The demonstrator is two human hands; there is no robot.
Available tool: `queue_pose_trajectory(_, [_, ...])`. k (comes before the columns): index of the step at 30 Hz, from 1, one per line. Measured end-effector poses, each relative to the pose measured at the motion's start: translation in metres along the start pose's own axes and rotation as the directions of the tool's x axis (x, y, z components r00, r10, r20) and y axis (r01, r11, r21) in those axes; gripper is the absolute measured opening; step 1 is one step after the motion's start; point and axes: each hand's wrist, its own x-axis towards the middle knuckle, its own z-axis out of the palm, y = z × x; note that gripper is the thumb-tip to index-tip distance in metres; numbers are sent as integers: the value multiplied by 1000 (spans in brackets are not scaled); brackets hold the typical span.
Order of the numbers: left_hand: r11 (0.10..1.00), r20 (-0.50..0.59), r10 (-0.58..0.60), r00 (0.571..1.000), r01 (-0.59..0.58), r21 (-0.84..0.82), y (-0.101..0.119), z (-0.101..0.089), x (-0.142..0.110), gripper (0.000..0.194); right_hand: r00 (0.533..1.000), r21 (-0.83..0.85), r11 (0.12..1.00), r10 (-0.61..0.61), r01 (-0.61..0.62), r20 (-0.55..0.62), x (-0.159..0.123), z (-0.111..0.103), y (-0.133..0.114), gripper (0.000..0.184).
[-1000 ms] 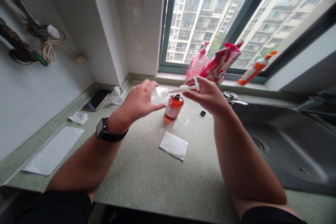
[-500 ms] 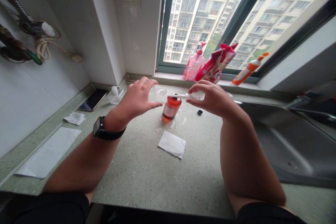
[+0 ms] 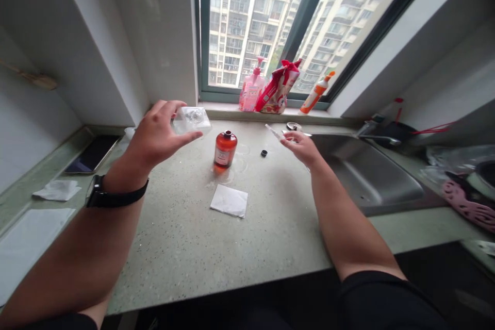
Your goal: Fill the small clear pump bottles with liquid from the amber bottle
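Amber, round-shouldered bottle (image 3: 225, 149) upright on a speckled green counter (image 3: 185, 247).
The left hand (image 3: 159, 133) has fingers spread around a clear boxy bottle (image 3: 193, 120); the right hand (image 3: 302, 146), fingertips pinched, holds a slim whitish plastic pump (image 3: 274, 133), well apart, near a small round black cap (image 3: 263, 153).

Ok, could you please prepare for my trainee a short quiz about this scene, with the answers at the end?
1. True or false: the left hand holds a clear, boxy bottle, and the right hand holds a slim, whitish plastic piece.

2. What lies on the counter between the person and the orange-brown, labelled bottle?
a) a dark, rectangular phone
b) a folded sheet of white paper
c) an orange-and-white squeeze bottle

3. Fill in: seen by the camera, the small, round black cap lies to the ____ of the orange-brown bottle.

Key: 1. True. 2. b. 3. right.
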Motion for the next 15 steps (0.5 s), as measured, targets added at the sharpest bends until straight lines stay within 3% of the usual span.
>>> queue_pose_trajectory(3, [995,-12,-96,995,96,-39,-18,19,5,73,997,-99,994,56,-51,46,-19,8,29,37])
queue_pose_trajectory(7, [962,-1,-261,965,260,-85,-42,40,6,74,989,-209,976,86,-60,118,-29,12,45,21])
queue_pose_trajectory(11, [923,67,-341,938,347,-164,-46,45,2,74,977,-267,962,105,-53,183,-26,12,50,19])
queue_pose_trajectory(15, [915,93,-339,936,351,-199,-46,50,-7,73,969,-285,958,106,-40,223,-25,13,54,23])
